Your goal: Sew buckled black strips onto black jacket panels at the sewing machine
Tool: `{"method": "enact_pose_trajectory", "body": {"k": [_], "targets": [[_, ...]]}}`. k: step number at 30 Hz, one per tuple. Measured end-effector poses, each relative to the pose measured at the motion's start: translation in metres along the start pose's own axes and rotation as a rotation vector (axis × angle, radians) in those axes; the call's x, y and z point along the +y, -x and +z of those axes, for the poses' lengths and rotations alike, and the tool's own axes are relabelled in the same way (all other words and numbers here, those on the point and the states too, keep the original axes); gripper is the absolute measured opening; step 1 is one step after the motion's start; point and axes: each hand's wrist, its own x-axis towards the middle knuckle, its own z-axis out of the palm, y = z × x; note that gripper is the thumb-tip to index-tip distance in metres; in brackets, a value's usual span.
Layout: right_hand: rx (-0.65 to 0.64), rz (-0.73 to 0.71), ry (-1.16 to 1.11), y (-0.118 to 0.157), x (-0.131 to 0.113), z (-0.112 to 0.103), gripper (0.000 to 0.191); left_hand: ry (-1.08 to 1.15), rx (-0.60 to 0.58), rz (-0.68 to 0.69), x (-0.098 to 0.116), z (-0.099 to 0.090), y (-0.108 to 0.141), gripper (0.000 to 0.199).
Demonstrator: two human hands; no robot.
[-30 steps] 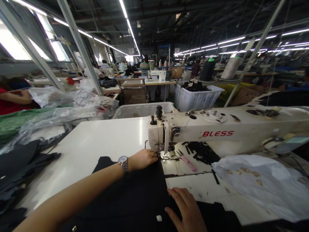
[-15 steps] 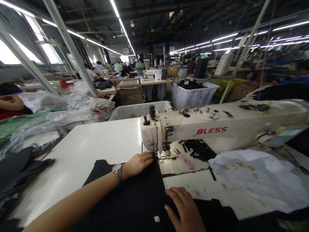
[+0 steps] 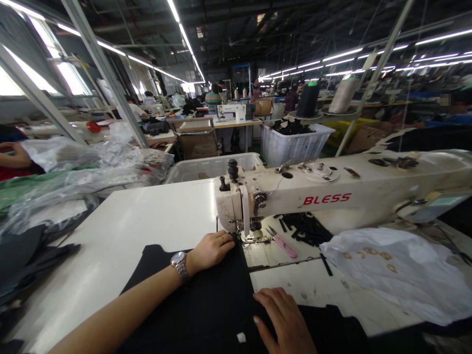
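Little change against the preceding views: both hands keep their places on the black cloth (image 3: 191,305), suggesting a steadying hold rather than a shift of the piece. Cloth lies lower centre, upper edge at the needle area of the sewing machine (image 3: 280,194). Left hand (image 3: 211,251): fingers close together, pressed on cloth beside the presser foot; cannot tell if any fold is pinched. Right hand (image 3: 283,319), bottom centre: fingers loosely spread, resting on cloth near its right edge. Pink snips (image 3: 283,243) and black strips (image 3: 306,230) lie right of the needle, possible snags. White plastic bag (image 3: 401,275) at right on the table (image 3: 158,211).
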Motion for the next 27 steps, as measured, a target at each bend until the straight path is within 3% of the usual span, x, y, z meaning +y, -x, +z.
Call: {"method": "enact_pose_trajectory", "body": {"k": [6,13,27], "targets": [[0.021,-0.024,0.005,-0.001,0.001,-0.002,0.016,-0.045,-0.017,0.092,-0.009,0.000,-0.003,0.024],[0.059,-0.050,0.040,-0.001,0.002,-0.003,0.019,-0.093,0.066,0.164,-0.019,0.005,-0.009,0.028],[0.006,-0.086,0.096,-0.001,0.002,0.002,0.018,-0.109,0.089,0.242,-0.017,0.004,-0.011,0.023]]}}
